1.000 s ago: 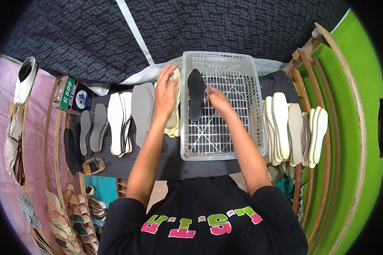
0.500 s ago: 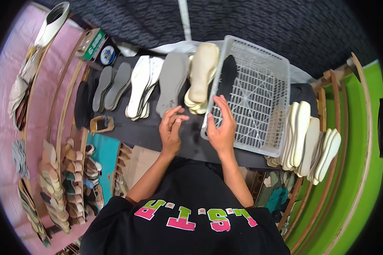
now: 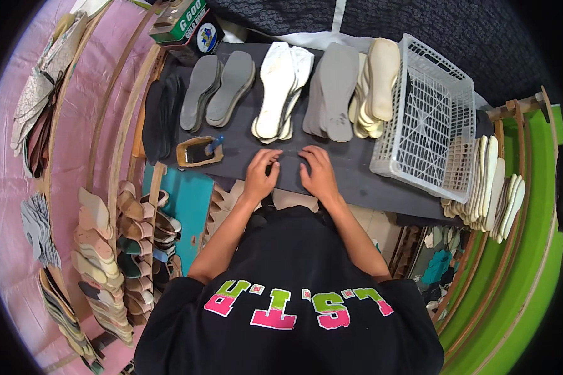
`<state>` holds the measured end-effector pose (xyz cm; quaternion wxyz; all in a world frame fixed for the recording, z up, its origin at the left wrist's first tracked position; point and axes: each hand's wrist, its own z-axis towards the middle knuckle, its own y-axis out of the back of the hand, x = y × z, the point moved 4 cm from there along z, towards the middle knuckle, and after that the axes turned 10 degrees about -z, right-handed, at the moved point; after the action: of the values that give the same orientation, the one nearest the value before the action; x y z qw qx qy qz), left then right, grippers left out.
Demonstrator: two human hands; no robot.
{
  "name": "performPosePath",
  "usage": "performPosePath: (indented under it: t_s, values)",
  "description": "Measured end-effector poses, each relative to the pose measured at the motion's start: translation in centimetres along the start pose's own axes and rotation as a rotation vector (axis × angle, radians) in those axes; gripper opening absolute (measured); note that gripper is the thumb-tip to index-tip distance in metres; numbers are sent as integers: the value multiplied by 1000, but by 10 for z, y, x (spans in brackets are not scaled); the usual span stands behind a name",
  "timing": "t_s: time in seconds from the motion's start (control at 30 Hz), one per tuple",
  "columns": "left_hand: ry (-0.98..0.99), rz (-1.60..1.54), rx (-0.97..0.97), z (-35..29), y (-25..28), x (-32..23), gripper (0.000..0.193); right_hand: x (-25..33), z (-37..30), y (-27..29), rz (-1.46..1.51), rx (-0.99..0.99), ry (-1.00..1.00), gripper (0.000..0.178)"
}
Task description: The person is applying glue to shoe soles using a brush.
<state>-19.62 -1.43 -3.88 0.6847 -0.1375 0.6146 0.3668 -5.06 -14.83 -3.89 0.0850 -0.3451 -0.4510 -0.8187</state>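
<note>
Left hand point(image 3: 261, 174): lies palm down on the dark tabletop; fingers point(image 3: 270, 156) slightly spread and flat, gripping nothing.
Right hand point(image 3: 317, 172): palm down just beside the left one; fingers point(image 3: 308, 154) spread and curved a little, also holding nothing; whether a dark piece lies beneath the two hands cannot be told.
Tabletop point(image 3: 356, 181): covered in a matte, charcoal-grey sheet; smooth and bare where the hands rest.
Cream insoles point(image 3: 376, 81): a thick fanned stack, foot-shaped, foam-like, beyond the right hand; leaning against the basket's left wall.
Grey insoles point(image 3: 335, 90): broad, flat, felt-like, just left of the cream stack; overlapping it.
White insoles point(image 3: 280, 90): slim, glossy pale pair or more, stacked askew, beyond the left hand.
Small grey soles point(image 3: 222, 87): two rounded, rubbery shapes side by side, further left.
Black soles point(image 3: 161, 115): dark, long, near the tabletop's left edge; hard to tell apart.
Glue tray point(image 3: 199, 152): small wooden-rimmed box with a dark inside and a blue-handled brush; left of the left hand, apart from it.
Basket point(image 3: 428, 119): white plastic, rectangular, open lattice walls and floor; right of the hands; looks empty.
Pale soles point(image 3: 491, 187): upright row on the right, beside the basket's near corner.
Rack point(image 3: 116, 250): curved wooden slats at the left, holding rows of tan and cream shoe parts.
</note>
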Motion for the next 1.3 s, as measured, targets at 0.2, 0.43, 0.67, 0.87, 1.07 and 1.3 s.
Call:
performPosePath:
  t_s: [0.2, 0.43, 0.67, 0.87, 1.07, 1.3]
  values:
    - [-118, 64, 82, -4, 7, 24, 27, 11, -9, -12, -206, -24, -70, 30]
    - [-7, -164, 156, -2, 29, 5, 26, 33, -15, -18, -221, -146, -130, 28]
    - [-132, -198, -265, -19, 136, -41, 18, 166, 57, -14, -136, -415, 96, 33]
    - [-102, -40, -706, -26, 244, -8, 17, 232, 132, -101, 205, -127, 162, 24]
    - [22, 469, -718, -34, 295, 1, 46, 244, 157, -205, 351, 177, -75, 40]
    - [247, 467, -588, -34, 312, 12, 72, 252, 155, -231, 286, 268, -141, 55]
